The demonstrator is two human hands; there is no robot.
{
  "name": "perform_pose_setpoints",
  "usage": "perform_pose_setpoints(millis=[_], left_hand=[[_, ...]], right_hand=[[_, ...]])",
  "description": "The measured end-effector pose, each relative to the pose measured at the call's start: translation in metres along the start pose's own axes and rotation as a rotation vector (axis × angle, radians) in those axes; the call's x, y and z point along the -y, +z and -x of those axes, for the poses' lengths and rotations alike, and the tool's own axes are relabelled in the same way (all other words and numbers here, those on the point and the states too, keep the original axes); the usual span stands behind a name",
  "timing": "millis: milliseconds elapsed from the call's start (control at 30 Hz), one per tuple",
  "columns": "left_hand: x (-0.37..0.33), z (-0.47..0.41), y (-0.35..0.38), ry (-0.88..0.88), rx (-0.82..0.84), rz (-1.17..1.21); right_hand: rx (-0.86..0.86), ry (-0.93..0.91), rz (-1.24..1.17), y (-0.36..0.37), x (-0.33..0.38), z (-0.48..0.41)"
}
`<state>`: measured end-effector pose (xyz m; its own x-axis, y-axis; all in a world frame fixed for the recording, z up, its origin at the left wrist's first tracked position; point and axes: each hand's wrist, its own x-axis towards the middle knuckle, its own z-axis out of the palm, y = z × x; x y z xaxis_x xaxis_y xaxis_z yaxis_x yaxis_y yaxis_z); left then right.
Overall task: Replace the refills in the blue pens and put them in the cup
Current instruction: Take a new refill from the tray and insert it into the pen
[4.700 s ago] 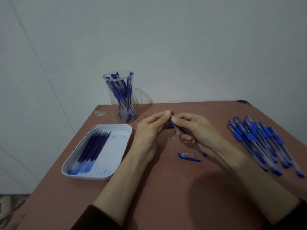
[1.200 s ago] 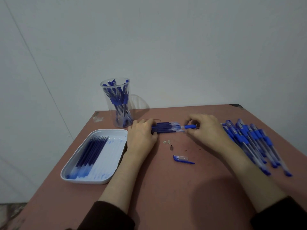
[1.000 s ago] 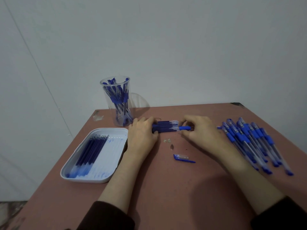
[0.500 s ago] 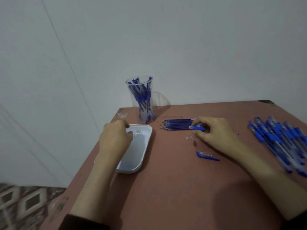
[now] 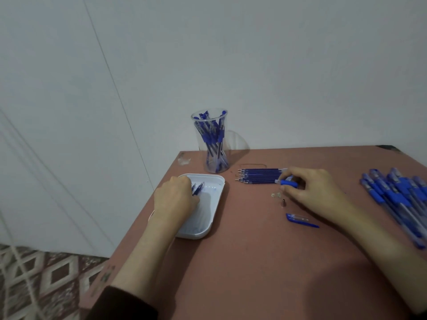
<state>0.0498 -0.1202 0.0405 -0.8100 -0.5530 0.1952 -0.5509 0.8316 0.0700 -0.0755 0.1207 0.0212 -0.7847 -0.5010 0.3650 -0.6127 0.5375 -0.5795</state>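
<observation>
Plastic, blue: pen barrel (image 5: 287, 182) pinched by right hand (image 5: 316, 189) fingers beside the refill row (image 5: 258, 176) on tabletop (image 5: 254, 262), likely awaiting a fresh insert. Left hand (image 5: 175, 202) fingers curl over tray refills (image 5: 198, 188) in white tray (image 5: 217, 181) — grip unclear. Cup (image 5: 211, 144) behind, part-filled.

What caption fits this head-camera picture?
Left hand touches refills in the white tray; right hand pinches a blue pen.

It looked like a plain room at home: a bare white wall (image 5: 277, 65), a brown table (image 5: 254, 262) and a patterned floor (image 5: 46, 280).
</observation>
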Motion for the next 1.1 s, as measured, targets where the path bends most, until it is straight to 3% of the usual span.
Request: perform_pose_setpoints(millis=[133, 267, 400, 533, 667, 800, 1100], left_hand=[[0.000, 0.001, -0.001, -0.010, -0.014, 0.043], [0.006, 0.000, -0.009, -0.021, -0.091, 0.246], [-0.014, -0.001, -0.027, 0.052, -0.132, 0.938], [-0.057, -0.007, -0.024, 0.012, -0.013, 1.563], [-0.094, -0.009, -0.004, -0.059, 0.043, 1.916], [-0.104, -0.009, 0.009, -0.099, 0.044, 2.074], [-0.106, -0.008, 0.014, -0.108, 0.056, 2.105]], right_hand=[[-0.003, -0.007, -0.004, 0.001, -0.001, 0.000], [-0.010, -0.026, -0.009, 0.002, -0.003, -0.002], [-0.054, -0.063, -0.028, 0.004, -0.006, -0.002], [-0.092, -0.070, -0.027, 0.002, -0.007, -0.002], [-0.098, -0.054, 0.017, 0.001, -0.007, -0.003], [-0.121, -0.040, 0.034, -0.001, -0.006, -0.004], [-0.137, -0.049, 0.045, -0.004, -0.003, -0.004]])
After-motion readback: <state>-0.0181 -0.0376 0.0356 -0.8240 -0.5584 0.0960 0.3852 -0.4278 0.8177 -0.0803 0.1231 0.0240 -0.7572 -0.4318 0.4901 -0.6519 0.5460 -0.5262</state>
